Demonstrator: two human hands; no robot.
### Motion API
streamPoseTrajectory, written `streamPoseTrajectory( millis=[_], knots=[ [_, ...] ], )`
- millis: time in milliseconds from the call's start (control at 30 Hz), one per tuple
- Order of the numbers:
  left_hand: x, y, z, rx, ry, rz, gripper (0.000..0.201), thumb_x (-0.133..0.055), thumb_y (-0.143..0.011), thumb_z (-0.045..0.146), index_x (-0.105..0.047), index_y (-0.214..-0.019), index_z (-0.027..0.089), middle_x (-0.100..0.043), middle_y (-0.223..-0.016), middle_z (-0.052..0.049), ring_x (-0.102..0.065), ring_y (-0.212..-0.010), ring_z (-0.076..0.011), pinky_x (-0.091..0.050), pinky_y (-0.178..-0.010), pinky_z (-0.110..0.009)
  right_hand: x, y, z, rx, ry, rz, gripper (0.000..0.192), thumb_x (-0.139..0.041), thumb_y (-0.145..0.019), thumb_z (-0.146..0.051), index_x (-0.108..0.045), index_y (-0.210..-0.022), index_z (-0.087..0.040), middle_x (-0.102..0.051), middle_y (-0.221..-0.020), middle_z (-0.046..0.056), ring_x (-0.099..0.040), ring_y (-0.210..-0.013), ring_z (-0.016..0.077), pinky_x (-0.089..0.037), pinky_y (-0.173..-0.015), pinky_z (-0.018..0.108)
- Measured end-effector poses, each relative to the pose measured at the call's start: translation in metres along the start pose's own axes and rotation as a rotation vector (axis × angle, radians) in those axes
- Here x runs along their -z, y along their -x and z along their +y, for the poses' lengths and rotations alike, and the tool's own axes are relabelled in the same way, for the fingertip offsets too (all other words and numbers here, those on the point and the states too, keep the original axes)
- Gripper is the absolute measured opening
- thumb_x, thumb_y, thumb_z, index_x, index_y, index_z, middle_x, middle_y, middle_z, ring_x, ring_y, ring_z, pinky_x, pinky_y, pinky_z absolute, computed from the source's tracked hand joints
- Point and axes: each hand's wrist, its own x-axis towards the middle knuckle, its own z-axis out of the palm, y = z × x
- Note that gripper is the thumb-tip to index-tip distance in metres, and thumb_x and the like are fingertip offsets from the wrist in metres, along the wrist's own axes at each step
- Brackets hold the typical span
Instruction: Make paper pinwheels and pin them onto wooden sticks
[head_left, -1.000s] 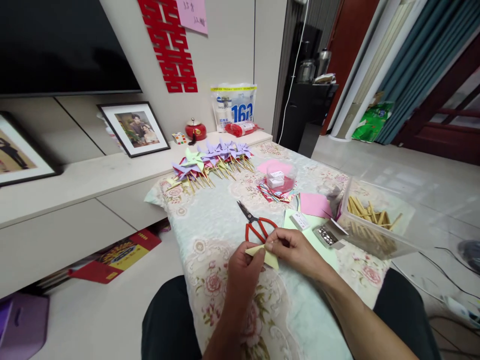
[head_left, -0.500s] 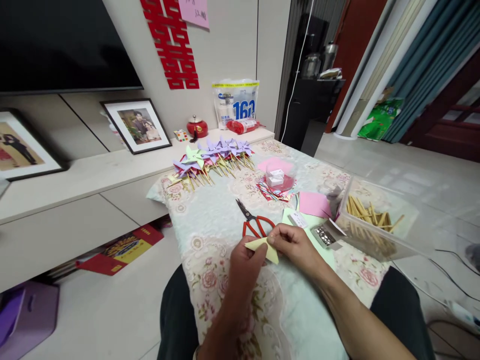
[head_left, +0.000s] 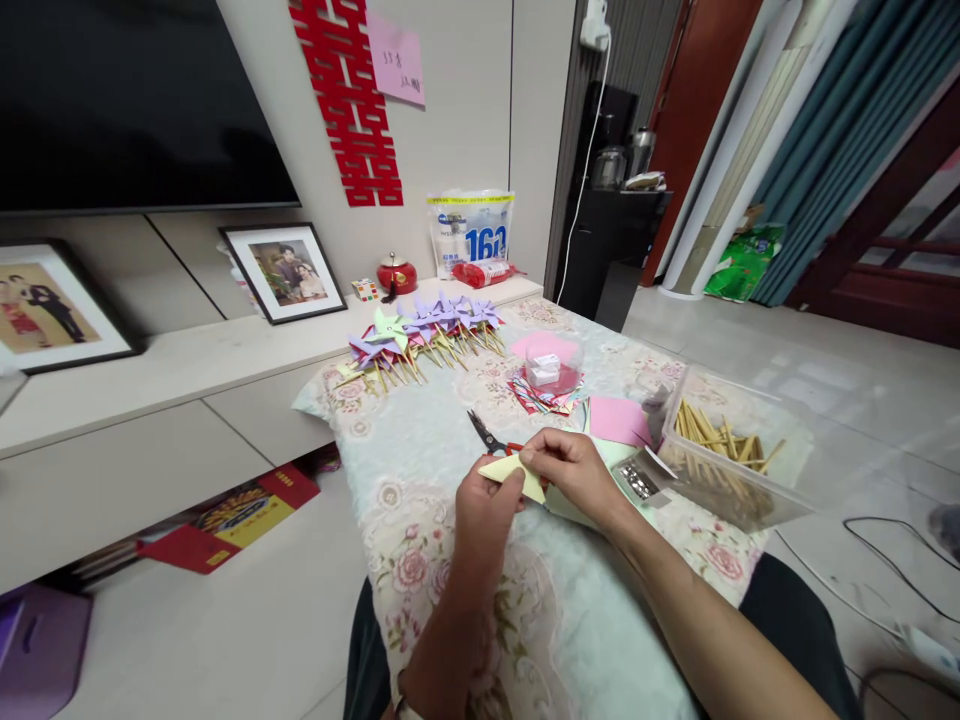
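Note:
A folded piece of pale yellow paper (head_left: 529, 484) is held between both hands above the table's front half. My left hand (head_left: 484, 510) grips its lower left part, thumb on top. With pinched fingers, my right hand (head_left: 564, 466) holds its upper right edge. Just beyond the hands lie scissors (head_left: 487, 436), their blades pointing away and their red handles mostly hidden. To the right of my right hand, a small open box (head_left: 642, 478) holds shiny metal pieces. Under it is pale green paper, with pink paper (head_left: 619, 420) behind.
Several paper pinwheels (head_left: 420, 335) on sticks lie at the table's far left. A clear tub (head_left: 739, 500) of wooden sticks stands at the right edge. A round clear container (head_left: 551, 365) sits on patterned paper. A floral cloth (head_left: 420, 450) covers the table.
The camera view has tilted up slightly and shifted. Both hands keep hold of the yellow paper and now cover more of the scissors' handles.

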Motion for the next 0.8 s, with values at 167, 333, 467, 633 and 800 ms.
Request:
streamPoseTrajectory(
  millis=[167, 333, 467, 633, 800],
  knots=[
    [-0.01, -0.022, 0.006, -0.077, 0.168, -0.084, 0.053, -0.079, -0.068, 0.034, -0.06, -0.114, 0.015, -0.07, -0.089, -0.005, -0.058, -0.061, -0.0116, -0.045, -0.055, -0.022, 0.005, -0.034, 0.001, -0.028, -0.115, 0.074, 0.018, -0.071, -0.071, -0.034, -0.064, -0.065, -0.018, -0.055, -0.047, -0.005, -0.047, -0.043, 0.0101, -0.033, -0.045, 0.023],
    [0.001, -0.031, 0.0, -0.031, 0.26, -0.213, 0.067, -0.083, -0.065, 0.044, -0.06, -0.122, 0.019, -0.068, -0.089, -0.003, -0.059, -0.064, -0.0124, -0.047, -0.061, -0.025, 0.004, -0.035, 0.018, -0.163, -0.334, -0.005, 0.024, -0.076, -0.068, -0.037, -0.064, -0.068, -0.017, -0.055, -0.045, -0.005, -0.045, -0.039, 0.0087, -0.032, -0.042, 0.021],
    [0.006, -0.031, -0.003, 0.016, 0.28, -0.267, 0.059, -0.086, -0.062, 0.046, -0.064, -0.111, 0.02, -0.067, -0.078, -0.001, -0.059, -0.062, -0.0126, -0.048, -0.063, -0.026, 0.004, -0.027, 0.025, -0.215, -0.435, -0.037, 0.026, -0.079, -0.069, -0.039, -0.066, -0.074, -0.017, -0.06, -0.05, -0.004, -0.048, -0.039, 0.0092, -0.034, -0.04, 0.021],
    [0.004, -0.032, -0.002, 0.032, 0.3, -0.271, 0.053, -0.088, -0.06, 0.044, -0.065, -0.102, 0.02, -0.067, -0.076, 0.0, -0.059, -0.059, -0.012, -0.046, -0.059, -0.025, 0.006, -0.025, 0.024, -0.222, -0.479, -0.068, 0.027, -0.078, -0.07, -0.04, -0.065, -0.075, -0.017, -0.06, -0.048, -0.003, -0.05, -0.037, 0.0114, -0.036, -0.039, 0.022],
    [0.005, -0.032, -0.005, 0.044, 0.28, -0.298, 0.058, -0.088, -0.061, 0.042, -0.064, -0.108, 0.019, -0.068, -0.076, 0.0, -0.06, -0.058, -0.0116, -0.047, -0.059, -0.025, 0.008, -0.023, 0.025, -0.208, -0.438, -0.045, 0.027, -0.077, -0.072, -0.041, -0.062, -0.074, -0.019, -0.062, -0.051, -0.002, -0.054, -0.039, 0.0136, -0.036, -0.041, 0.024]
  ],
)
